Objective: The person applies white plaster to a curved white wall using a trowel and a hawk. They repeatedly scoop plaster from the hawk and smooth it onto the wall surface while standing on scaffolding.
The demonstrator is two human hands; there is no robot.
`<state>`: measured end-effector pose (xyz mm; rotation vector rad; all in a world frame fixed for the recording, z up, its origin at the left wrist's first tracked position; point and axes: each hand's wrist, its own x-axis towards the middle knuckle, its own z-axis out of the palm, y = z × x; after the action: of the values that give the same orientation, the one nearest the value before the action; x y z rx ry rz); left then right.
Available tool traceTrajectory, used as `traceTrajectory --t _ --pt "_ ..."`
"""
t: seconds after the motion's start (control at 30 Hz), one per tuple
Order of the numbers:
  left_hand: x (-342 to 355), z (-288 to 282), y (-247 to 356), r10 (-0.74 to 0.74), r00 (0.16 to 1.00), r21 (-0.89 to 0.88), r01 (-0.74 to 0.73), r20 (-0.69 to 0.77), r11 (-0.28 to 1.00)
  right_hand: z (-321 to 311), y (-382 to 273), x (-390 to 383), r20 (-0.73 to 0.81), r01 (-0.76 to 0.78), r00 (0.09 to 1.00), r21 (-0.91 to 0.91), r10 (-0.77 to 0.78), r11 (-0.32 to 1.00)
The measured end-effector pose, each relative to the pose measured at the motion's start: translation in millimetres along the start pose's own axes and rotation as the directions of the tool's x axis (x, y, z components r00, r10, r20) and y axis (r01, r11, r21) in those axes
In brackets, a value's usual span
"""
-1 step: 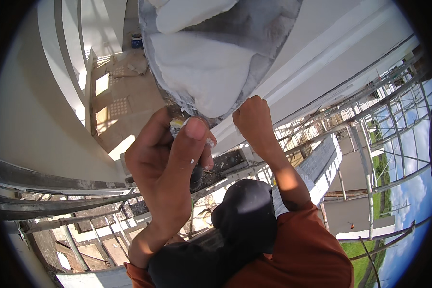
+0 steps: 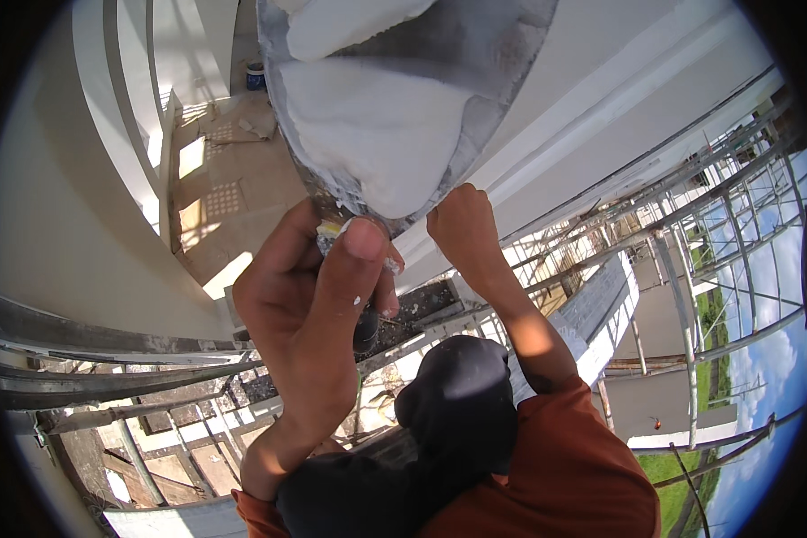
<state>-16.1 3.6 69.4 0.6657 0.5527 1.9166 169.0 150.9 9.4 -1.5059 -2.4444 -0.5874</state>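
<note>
A grey metal plate (image 2: 502, 90) with rounded sides narrows toward me at the top middle. Thick white putty (image 2: 377, 134) lies on it in a broad smooth mound, with a second lump (image 2: 354, 25) farther off. My left hand (image 2: 309, 296) is closed at the plate's near end, its thumb on top and white smears on the skin. A small yellowish bit shows beside the thumb; the grip itself is partly hidden. Close to the plate's right lower edge, my right hand (image 2: 462, 224) is closed in a fist, back of the hand toward me. Whatever it holds is hidden.
A pale moulded wall ledge (image 2: 601, 117) runs along the right. Scaffold poles (image 2: 681, 314) stand beyond it, and more bars (image 2: 134, 448) cross below left. A curved wall (image 2: 72, 188) rises at left above a brown floor (image 2: 242, 170) with a blue bucket (image 2: 255, 76).
My right hand has shifted slightly left, closer to the plate's near end. The metal plate has moved a little left with its putty. My left hand keeps its hold.
</note>
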Motion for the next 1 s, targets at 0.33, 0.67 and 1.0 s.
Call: traceTrajectory --t 0.33,0.67,1.0 --pt "12.5 -15.3 -14.7 -0.103 0.995 0.028 0.103 0.001 0.994 -95.5 -4.9 1.9 -0.271 -0.001 0.912 0.748 0.307 0.664" --pt "14.6 -10.6 -20.6 -0.254 0.960 0.109 0.242 0.116 0.964 -109.9 -3.4 -8.3 -0.529 0.317 0.844 0.367 -0.085 0.875" --pt "9.5 -3.6 -9.1 -0.077 0.997 0.230 0.081 -0.026 0.970 -170.0 34.7 34.0 -0.224 -0.152 0.961 0.070 0.164 0.986"
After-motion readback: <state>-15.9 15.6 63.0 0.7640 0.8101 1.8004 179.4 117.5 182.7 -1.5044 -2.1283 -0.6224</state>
